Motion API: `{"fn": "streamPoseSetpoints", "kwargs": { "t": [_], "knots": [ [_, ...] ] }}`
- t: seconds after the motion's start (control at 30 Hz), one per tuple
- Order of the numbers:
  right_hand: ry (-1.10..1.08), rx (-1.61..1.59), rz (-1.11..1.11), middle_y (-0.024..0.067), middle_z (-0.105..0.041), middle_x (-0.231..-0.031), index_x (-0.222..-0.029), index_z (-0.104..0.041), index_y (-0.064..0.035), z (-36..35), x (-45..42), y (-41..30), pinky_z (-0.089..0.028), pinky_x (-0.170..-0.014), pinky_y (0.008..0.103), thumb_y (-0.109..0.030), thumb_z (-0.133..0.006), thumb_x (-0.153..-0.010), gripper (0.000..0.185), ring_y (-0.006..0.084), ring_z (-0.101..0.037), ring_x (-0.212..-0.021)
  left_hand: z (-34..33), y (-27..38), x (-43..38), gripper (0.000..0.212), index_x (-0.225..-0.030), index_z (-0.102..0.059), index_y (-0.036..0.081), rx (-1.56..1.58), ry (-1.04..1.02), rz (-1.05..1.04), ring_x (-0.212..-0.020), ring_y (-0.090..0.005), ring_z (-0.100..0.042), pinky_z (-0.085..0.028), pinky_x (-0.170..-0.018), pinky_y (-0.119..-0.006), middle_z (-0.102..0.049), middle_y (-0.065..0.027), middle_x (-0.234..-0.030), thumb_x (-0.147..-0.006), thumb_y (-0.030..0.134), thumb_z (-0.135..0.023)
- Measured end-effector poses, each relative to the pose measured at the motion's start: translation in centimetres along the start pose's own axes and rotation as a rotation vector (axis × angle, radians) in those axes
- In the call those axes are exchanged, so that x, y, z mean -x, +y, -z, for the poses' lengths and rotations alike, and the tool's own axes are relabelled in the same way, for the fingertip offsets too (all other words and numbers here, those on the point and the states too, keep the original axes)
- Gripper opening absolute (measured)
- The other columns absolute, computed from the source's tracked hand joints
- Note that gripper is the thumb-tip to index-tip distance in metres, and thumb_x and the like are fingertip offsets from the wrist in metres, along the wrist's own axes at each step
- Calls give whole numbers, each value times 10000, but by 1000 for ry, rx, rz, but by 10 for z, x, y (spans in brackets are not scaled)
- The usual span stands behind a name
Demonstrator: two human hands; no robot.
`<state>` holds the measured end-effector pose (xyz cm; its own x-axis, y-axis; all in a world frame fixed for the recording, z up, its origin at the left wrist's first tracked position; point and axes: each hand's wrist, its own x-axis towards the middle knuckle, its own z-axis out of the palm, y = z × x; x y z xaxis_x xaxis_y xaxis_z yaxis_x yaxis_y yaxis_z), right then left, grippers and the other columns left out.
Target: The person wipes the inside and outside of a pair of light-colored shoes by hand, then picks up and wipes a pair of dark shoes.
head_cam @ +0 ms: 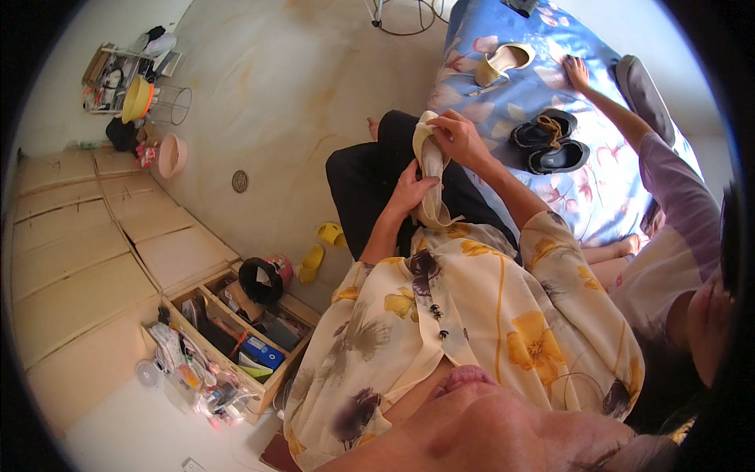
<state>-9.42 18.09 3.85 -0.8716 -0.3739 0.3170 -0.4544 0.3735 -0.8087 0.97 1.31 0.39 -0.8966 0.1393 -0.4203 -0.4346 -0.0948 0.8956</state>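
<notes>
A cream strappy shoe (433, 160) is held over my lap, its pale insole facing up and a thin strap hanging at the near end. My left hand (414, 190) grips it around the middle, thumb over the inside. At the far end, my right hand (461, 137) has its fingers closed on the rim. A similar cream shoe (488, 71) with an ankle strap lies on the blue floral bed sheet (475, 112) ahead to the right. Nearer on that sheet sits a pair of dark shoes (557, 156), with a brown bow visible at one.
Another person sits at my right, their hand (578, 74) resting on the sheet. Yellow clogs (311, 264) and a black-rimmed bin (261, 280) stand on the floor at left. Beyond them are an open drawer unit (277, 386), a pink basin (172, 156) and a cluttered rack (112, 82).
</notes>
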Motion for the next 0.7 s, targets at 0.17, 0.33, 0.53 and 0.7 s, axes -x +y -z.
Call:
{"fn": "streamPoseSetpoints", "kwargs": {
  "t": [0.17, 0.33, 0.53, 0.7],
  "knots": [
    [13, 43, -200, 159, -648, -909, -1042, -744, -20, 3, 32, 28, -510, -708, 363, -71, -646, -885, 192, 298, -639, -740, 2, -1, 1, 508, -1313, -496, -45, 32, -2, 38, -834, -246, -734, -587, -767, -352, -689, -157, -1004, -846, 50, -671],
    [25, 3, -334, 169, -655, -888, -1062, -738, -4, 7, 55, 48, -509, -721, 372, -103, -654, -895, 212, 285, -645, -749, 2, 4, -1, 450, -1293, -499, -31, 71, -39, 57, -841, -248, -719, -585, -770, -375, -699, -165, -992, -873, 65, -630],
    [157, -130, -218, 157, -673, -897, -1064, -744, -24, 9, -6, 47, -532, -724, 376, -92, -639, -901, 205, 274, -676, -788, 1, 3, 3, 421, -1308, -491, -19, 350, -194, 182, -826, -240, -708, -599, -719, -374, -696, -165, -994, -923, 112, -602],
    [99, -64, -131, 159, -692, -928, -1077, -733, -24, -1, 4, 51, -533, -699, 348, -59, -636, -891, 213, 274, -682, -760, 0, -7, 2, 388, -1293, -513, -6, 449, -219, 243, -805, -228, -705, -597, -703, -362, -701, -165, -1007, -946, 147, -593]
  ]
}}
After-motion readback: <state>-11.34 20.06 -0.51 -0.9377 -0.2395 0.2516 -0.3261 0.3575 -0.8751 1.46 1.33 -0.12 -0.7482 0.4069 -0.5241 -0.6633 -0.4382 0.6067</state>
